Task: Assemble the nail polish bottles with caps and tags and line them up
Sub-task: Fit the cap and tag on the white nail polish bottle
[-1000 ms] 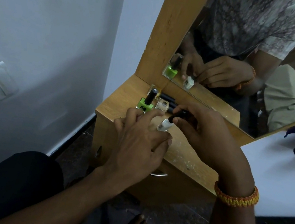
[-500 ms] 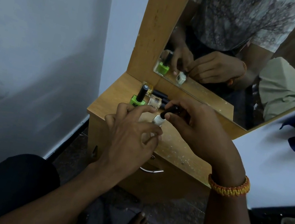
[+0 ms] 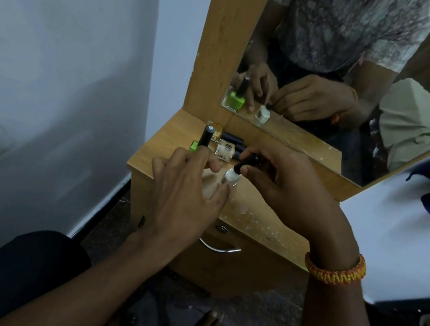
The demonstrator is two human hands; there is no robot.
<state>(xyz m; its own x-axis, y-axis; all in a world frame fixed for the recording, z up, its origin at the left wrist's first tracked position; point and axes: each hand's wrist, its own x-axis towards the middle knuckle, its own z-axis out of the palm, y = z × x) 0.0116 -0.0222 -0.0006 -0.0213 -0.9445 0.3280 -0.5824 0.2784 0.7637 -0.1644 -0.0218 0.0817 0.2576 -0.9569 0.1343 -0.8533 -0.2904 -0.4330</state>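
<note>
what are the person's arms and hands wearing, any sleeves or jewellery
Both forearms are bare, with no sleeve reaching them. The right wrist carries a braided thread bracelet in orange and yellow, thick and rope-like. The left hand and its wrist show no band, ring or watch. The right hand shows no ring either. In the mirror the shirt is short-sleeved, pale with a grey mottled print.

no words or numbers can be read; the clear bottle (image 3: 225, 150) lying on the wooden dresser top (image 3: 264, 216) bears a small round dark logo, and the green bottle's black cap (image 3: 206, 137) a pale mark, both illegible
</note>
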